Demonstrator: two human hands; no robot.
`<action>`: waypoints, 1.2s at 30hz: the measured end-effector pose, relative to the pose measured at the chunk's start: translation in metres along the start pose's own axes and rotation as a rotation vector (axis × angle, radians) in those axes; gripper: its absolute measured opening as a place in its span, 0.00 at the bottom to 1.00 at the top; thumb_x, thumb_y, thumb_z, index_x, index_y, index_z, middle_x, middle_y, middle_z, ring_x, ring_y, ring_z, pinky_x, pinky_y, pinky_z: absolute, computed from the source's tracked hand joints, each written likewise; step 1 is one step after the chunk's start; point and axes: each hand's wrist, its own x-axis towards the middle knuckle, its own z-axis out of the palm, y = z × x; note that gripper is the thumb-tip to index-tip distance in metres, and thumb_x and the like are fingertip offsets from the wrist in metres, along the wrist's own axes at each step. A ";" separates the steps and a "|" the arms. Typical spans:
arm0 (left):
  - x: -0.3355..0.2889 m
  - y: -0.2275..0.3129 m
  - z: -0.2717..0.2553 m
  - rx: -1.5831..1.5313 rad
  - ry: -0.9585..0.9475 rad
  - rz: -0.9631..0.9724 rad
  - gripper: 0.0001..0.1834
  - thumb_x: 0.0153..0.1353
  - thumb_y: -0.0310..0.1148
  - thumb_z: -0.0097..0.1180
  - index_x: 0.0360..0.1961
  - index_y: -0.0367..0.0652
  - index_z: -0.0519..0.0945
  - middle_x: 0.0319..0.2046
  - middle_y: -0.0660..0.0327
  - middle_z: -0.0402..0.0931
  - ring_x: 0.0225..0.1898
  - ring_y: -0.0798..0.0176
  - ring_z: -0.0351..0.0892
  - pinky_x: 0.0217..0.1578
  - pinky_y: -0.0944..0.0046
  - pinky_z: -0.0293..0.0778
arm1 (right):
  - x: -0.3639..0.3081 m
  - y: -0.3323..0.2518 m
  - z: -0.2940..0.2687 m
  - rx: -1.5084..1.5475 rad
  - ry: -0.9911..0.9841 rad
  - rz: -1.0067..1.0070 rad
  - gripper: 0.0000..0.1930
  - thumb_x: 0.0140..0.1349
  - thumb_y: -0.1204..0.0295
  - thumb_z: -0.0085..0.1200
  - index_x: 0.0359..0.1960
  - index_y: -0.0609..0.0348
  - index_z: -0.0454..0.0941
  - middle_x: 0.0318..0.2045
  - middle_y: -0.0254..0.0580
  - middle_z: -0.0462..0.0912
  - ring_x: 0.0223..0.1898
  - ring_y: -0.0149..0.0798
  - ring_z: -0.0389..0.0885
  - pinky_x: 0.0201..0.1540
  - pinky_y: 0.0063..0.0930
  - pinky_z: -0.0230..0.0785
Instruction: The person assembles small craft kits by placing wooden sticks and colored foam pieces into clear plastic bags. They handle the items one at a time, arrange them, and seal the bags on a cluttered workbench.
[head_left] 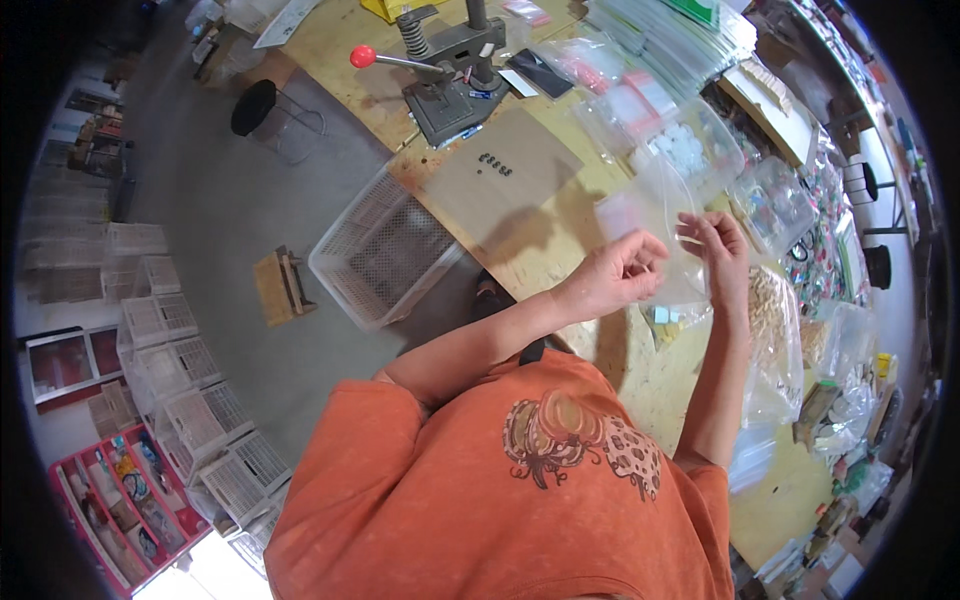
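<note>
My left hand [615, 275] is over the workbench, its fingers curled into a loose pinch; whatever is between them is too small or blurred to make out. To its right my right hand [722, 250] has thumb and fingers drawn together at the edge of a clear plastic bag [672, 205]. The bag is thin and see-through, and its outline is hard to follow. Left of the hands, a brown paper sheet [540, 165] bears several small dark round pieces [494, 163]. Beyond it stands a hand press [440, 100] with a red-knobbed lever.
A clear tub of white pieces [682, 150] and stacked plastic sleeves [660, 45] are at the far right. A bag of tan pieces [775, 330] lies beside my right forearm. Left of the bench are a white mesh crate [345, 250], a wooden stool [272, 290] and a black-seated stool [255, 108].
</note>
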 end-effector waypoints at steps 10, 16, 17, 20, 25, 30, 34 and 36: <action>-0.020 -0.093 -0.246 0.814 0.395 -0.076 0.18 0.47 0.22 0.60 0.41 0.37 0.73 0.36 0.54 0.74 0.33 0.59 0.80 0.32 0.63 0.79 | 0.075 -0.001 0.055 -1.059 0.653 -0.521 0.09 0.60 0.81 0.51 0.42 0.61 0.77 0.37 0.46 0.80 0.35 0.35 0.81 0.39 0.27 0.72; 0.009 -0.097 -0.315 1.041 0.464 -0.276 0.32 0.43 0.27 0.68 0.50 0.40 0.66 0.44 0.47 0.65 0.47 0.44 0.71 0.46 0.52 0.72 | 0.076 0.121 0.196 0.251 -0.010 0.449 0.14 0.64 0.79 0.44 0.50 0.64 0.72 0.44 0.43 0.77 0.44 0.38 0.80 0.47 0.30 0.75; 0.015 -0.091 -0.316 1.111 0.450 -0.264 0.32 0.44 0.26 0.67 0.50 0.40 0.66 0.45 0.47 0.65 0.47 0.43 0.71 0.46 0.52 0.71 | 0.085 0.142 0.210 0.295 0.036 0.542 0.15 0.63 0.81 0.42 0.51 0.65 0.72 0.44 0.44 0.77 0.43 0.37 0.80 0.45 0.28 0.75; 0.028 -0.080 -0.321 1.175 0.412 -0.211 0.31 0.45 0.24 0.65 0.51 0.38 0.66 0.46 0.48 0.65 0.48 0.42 0.70 0.48 0.52 0.71 | 0.115 0.178 0.236 0.355 0.153 0.633 0.18 0.60 0.83 0.39 0.51 0.66 0.71 0.44 0.45 0.77 0.41 0.35 0.80 0.42 0.25 0.75; 0.037 -0.097 -0.339 1.098 0.339 -0.114 0.26 0.46 0.21 0.63 0.49 0.39 0.69 0.45 0.49 0.66 0.48 0.44 0.72 0.46 0.52 0.72 | 0.150 0.194 0.255 0.279 0.131 0.648 0.21 0.58 0.85 0.35 0.54 0.67 0.70 0.46 0.45 0.75 0.44 0.36 0.78 0.47 0.24 0.74; 0.055 -0.104 -0.335 1.051 0.270 -0.149 0.23 0.46 0.19 0.61 0.46 0.41 0.72 0.43 0.51 0.68 0.41 0.49 0.77 0.41 0.55 0.74 | 0.165 0.194 0.272 0.242 0.073 0.590 0.20 0.58 0.85 0.35 0.51 0.66 0.73 0.44 0.41 0.76 0.41 0.32 0.77 0.46 0.23 0.73; 0.058 -0.102 -0.333 0.956 0.278 -0.181 0.21 0.46 0.18 0.59 0.45 0.41 0.73 0.43 0.52 0.69 0.33 0.54 0.80 0.38 0.58 0.76 | 0.166 0.196 0.272 0.222 0.077 0.553 0.17 0.58 0.85 0.39 0.48 0.67 0.74 0.39 0.40 0.77 0.36 0.31 0.77 0.40 0.22 0.72; 0.060 -0.100 -0.331 0.949 0.264 -0.197 0.20 0.47 0.17 0.58 0.44 0.41 0.73 0.42 0.52 0.70 0.31 0.56 0.80 0.37 0.59 0.76 | 0.166 0.199 0.271 0.193 0.090 0.523 0.16 0.58 0.84 0.42 0.47 0.68 0.75 0.37 0.41 0.79 0.34 0.31 0.77 0.38 0.22 0.72</action>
